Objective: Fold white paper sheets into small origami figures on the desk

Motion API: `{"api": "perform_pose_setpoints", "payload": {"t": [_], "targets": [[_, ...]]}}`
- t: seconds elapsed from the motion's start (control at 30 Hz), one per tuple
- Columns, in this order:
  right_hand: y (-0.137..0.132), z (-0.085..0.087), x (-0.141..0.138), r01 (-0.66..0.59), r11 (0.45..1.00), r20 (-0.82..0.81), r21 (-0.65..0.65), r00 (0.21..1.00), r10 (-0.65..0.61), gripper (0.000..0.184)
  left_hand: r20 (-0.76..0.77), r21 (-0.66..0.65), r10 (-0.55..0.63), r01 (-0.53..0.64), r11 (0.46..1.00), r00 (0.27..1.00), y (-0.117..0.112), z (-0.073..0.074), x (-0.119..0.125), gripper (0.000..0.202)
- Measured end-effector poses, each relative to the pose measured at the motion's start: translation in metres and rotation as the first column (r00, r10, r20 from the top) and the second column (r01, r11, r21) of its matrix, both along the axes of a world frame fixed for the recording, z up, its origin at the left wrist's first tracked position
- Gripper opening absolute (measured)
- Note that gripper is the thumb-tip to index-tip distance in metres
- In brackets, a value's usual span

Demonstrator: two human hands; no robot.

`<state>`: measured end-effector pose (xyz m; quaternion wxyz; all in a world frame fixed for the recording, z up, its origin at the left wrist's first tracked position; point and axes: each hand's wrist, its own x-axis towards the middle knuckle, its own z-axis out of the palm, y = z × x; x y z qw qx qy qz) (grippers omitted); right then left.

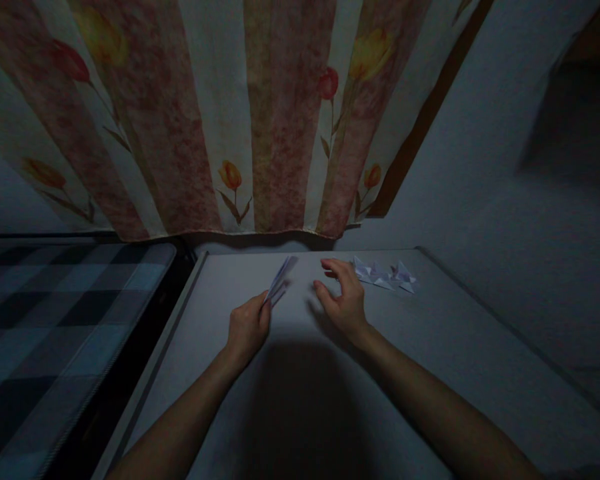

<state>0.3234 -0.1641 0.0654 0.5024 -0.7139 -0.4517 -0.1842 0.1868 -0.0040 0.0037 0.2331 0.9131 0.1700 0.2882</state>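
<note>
My left hand point(248, 325) is closed round the lower end of a folded white paper point(281, 277), which stands up from the fingers with its layers slightly fanned. To the right of it, my right hand point(344, 298) hovers above the table with thumb and fingers curved apart and nothing between them. Several folded paper pieces with pointed tips point(403, 277) lie just beyond and to the right of my right hand, which partly covers the nearest one.
The pale tabletop point(210, 400) has raised edges along its sides. A checked mattress point(45, 333) lies to the left, across a dark gap. A striped curtain with tulips point(225, 100) hangs behind the table, and a bare wall point(520, 267) rises on the right. The light is dim.
</note>
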Motion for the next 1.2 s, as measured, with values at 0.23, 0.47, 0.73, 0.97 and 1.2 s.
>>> {"api": "perform_pose_setpoints", "payload": {"t": [0.23,0.47,0.73,0.97,1.2], "targets": [[0.037,-0.050,-0.034,-0.337,0.940,-0.641,-0.059,0.734,0.224,0.066,0.184,-0.495,-0.109,0.188,0.848,0.977,-0.013,0.002,0.004,0.040],[0.047,-0.053,-0.037,-0.399,0.915,-0.592,0.061,0.723,0.355,0.044,0.181,-0.536,-0.175,0.246,0.808,0.968,-0.016,-0.010,0.007,0.053],[0.046,-0.050,-0.047,-0.444,0.881,-0.664,0.165,0.611,0.432,0.052,0.149,-0.326,-0.228,0.266,0.907,0.962,-0.019,-0.007,0.006,0.062],[0.049,-0.051,-0.044,-0.359,0.894,-0.762,0.269,0.489,0.425,0.055,0.163,-0.304,-0.253,0.293,0.907,0.953,-0.017,-0.006,0.005,0.059],[0.047,-0.051,-0.036,-0.350,0.888,-0.745,0.299,0.496,0.447,0.049,0.204,-0.329,-0.256,0.312,0.891,0.945,-0.010,-0.019,0.008,0.067]]}}
